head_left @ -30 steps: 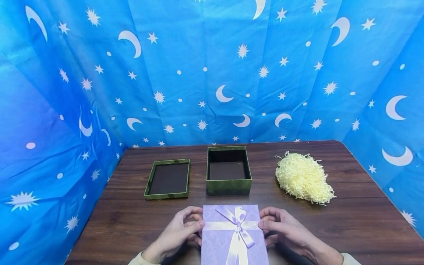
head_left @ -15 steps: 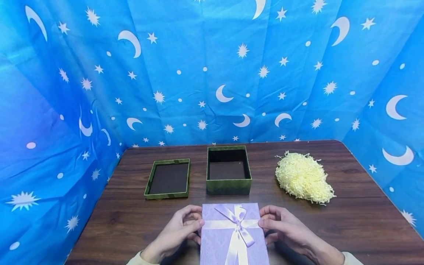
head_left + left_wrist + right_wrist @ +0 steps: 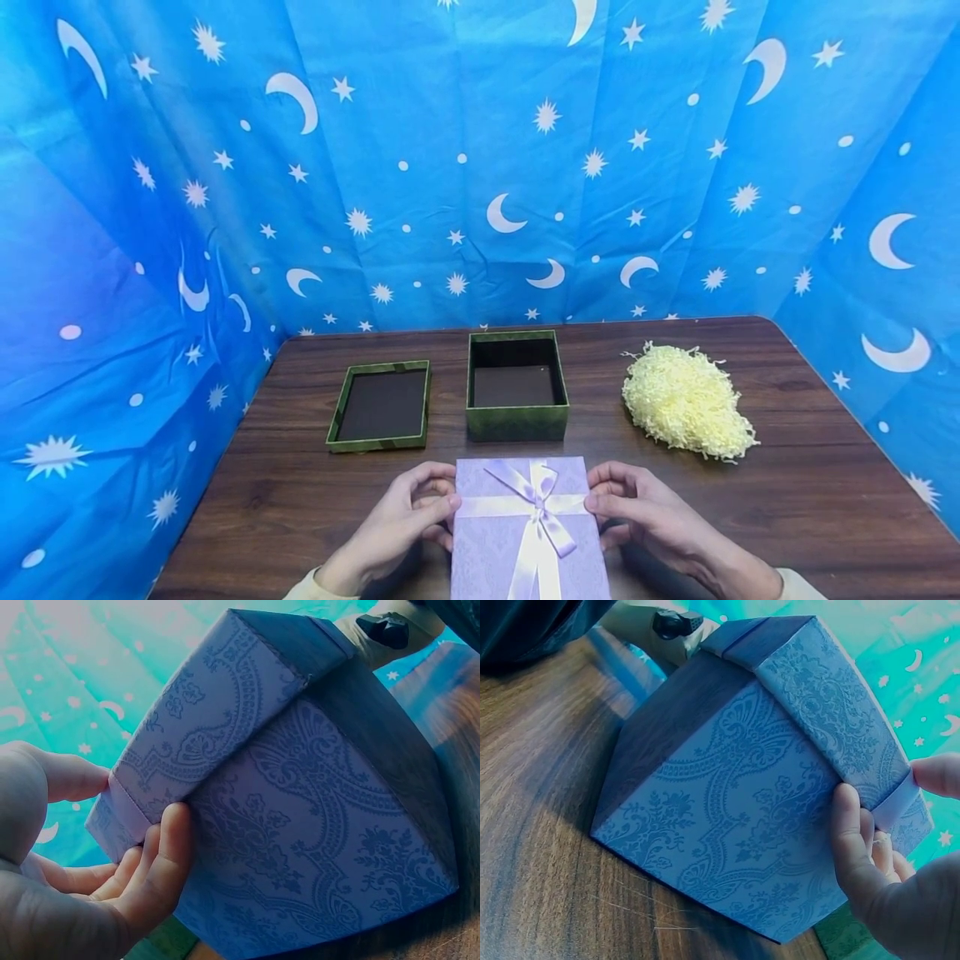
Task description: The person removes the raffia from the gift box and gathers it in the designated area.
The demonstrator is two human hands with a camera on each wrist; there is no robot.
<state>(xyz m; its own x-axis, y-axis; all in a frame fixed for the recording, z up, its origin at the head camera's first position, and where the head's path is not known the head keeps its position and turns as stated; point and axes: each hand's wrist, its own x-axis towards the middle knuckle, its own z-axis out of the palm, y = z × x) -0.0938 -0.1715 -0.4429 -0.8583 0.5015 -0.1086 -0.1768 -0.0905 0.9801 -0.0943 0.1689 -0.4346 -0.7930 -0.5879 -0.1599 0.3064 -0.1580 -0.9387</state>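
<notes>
A lavender gift box (image 3: 487,554) with a patterned surface stands at the front middle of the table, its lid crossed by a satin ribbon tied in a bow (image 3: 540,506). My left hand (image 3: 397,525) grips the left side of the lid (image 3: 202,697), thumb on the top edge and fingertips along its lower rim. On the opposite side my right hand (image 3: 656,521) pinches the lid the same way, beside the ribbon band (image 3: 897,804). Both wrist views show the lid seated over the taller box body (image 3: 757,802), which rests on the wooden table.
Behind the gift box stands an open green box (image 3: 517,423), dark inside. To its left lies a shallow green lid (image 3: 377,443), hollow side up. A heap of pale yellow shredded paper (image 3: 686,404) sits at the right. Blue star-and-moon cloth (image 3: 427,192) hangs around the table (image 3: 810,500).
The lavender lid, with both hands on it, has shifted very slightly upward in the head view. The green box, green lid and shredded paper stay put.
</notes>
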